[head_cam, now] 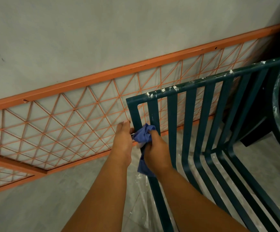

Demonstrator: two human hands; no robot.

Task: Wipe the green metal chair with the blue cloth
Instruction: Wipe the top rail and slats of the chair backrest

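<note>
Green metal chair (207,124), slatted and flecked with white along its top rail, is being seen at right beside an orange wire grid (65,124) | blue cloth (143,133) is being gripped, bunched, in the right hand (154,151) against the chair's outer left bar | left hand (123,139) is being held at that bar, fingers hidden, grip cannot be told | chair's lower part is being cut off by the frame edge.

Open gaps between chair slats (191,114); orange grille (69,124) close behind.

Soft, even, dimmish light, wide-angle bending at edges, dark upper-right corner, slight motion blur
</note>
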